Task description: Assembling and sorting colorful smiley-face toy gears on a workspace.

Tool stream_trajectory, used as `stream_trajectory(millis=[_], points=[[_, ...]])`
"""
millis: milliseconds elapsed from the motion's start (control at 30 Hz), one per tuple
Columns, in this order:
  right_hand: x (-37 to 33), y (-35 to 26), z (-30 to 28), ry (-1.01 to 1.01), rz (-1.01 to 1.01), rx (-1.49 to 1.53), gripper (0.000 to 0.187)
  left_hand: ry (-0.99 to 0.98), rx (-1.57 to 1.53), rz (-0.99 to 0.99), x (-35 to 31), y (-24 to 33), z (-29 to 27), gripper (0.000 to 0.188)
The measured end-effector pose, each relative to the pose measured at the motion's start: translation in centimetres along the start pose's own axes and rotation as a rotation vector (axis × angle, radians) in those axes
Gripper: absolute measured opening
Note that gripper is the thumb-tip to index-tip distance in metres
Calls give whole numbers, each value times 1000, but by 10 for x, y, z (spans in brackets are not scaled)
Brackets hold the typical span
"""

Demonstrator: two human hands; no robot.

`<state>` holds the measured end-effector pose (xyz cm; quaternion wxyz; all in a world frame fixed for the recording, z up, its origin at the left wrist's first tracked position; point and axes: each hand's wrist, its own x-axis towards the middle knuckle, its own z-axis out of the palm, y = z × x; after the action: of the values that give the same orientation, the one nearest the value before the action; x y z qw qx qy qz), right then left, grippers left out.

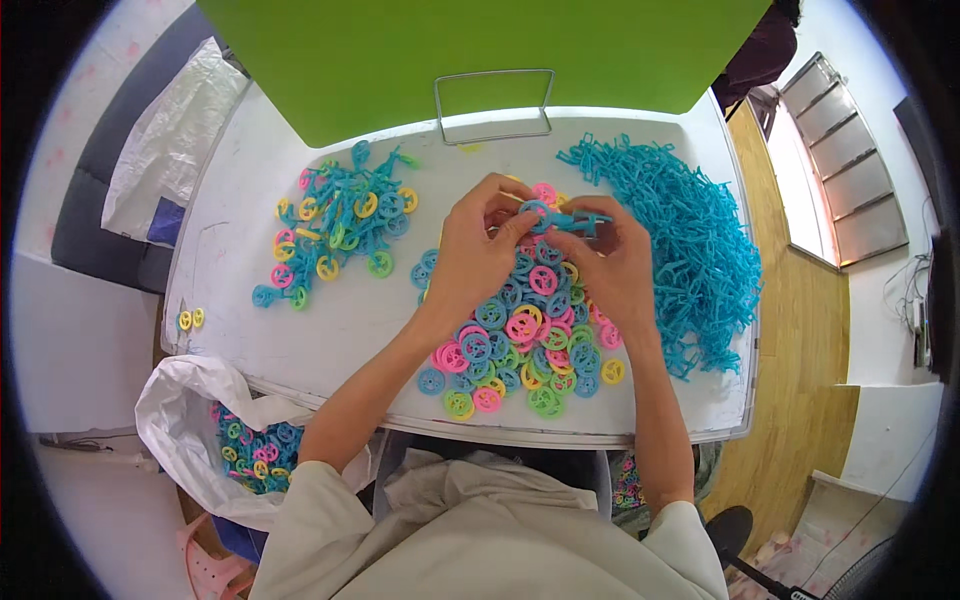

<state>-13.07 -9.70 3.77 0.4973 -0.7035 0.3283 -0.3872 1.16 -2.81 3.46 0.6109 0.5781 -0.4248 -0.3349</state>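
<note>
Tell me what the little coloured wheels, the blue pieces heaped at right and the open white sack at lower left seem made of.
Coloured wheels: probably moulded plastic, fairly smooth; bright even colour and repeated shapes suggest it. Blue pieces: likely plastic too, slightly glossy; thin, uniform forms. White sack: perhaps plastic, woven or sheet; creased folds with soft sheen, texture unclear.

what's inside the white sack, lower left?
The white sack shows blue, pink, yellow and green plastic parts at its open mouth. That top layer and the sack's folds hide anything deeper.
</note>
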Motion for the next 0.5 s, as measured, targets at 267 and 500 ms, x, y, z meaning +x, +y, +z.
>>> stream_trajectory(millis=[267,500], points=[[0,7,-10,-91,226,149,15,-9,-155,31,-3,0,4,20],[-2,9,-4,-70,591,596,17,8,-8,89,-10,-5,7,24]])
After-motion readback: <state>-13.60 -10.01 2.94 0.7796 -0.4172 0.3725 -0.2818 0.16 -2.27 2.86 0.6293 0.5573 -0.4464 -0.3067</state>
